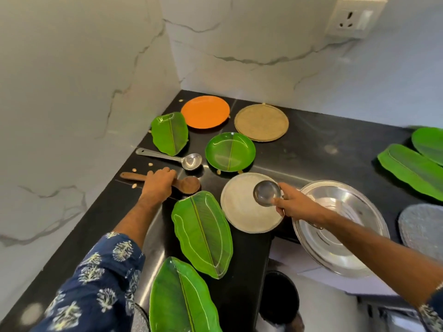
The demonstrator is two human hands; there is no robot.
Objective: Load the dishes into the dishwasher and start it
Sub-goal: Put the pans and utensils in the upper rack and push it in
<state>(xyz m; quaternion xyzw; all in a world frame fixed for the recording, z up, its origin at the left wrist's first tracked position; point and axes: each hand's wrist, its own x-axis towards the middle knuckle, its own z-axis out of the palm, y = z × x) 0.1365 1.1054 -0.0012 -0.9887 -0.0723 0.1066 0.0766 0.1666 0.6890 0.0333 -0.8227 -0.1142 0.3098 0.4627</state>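
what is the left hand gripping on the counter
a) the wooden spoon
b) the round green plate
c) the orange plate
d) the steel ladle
a: the left hand is curled round the handle of the wooden spoon, while the steel ladle lies untouched just beyond it on the black counter.

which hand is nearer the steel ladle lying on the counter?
Left. The left hand grips the wooden spoon just in front of the steel ladle; the right hand is off to its right, holding a steel bowl.
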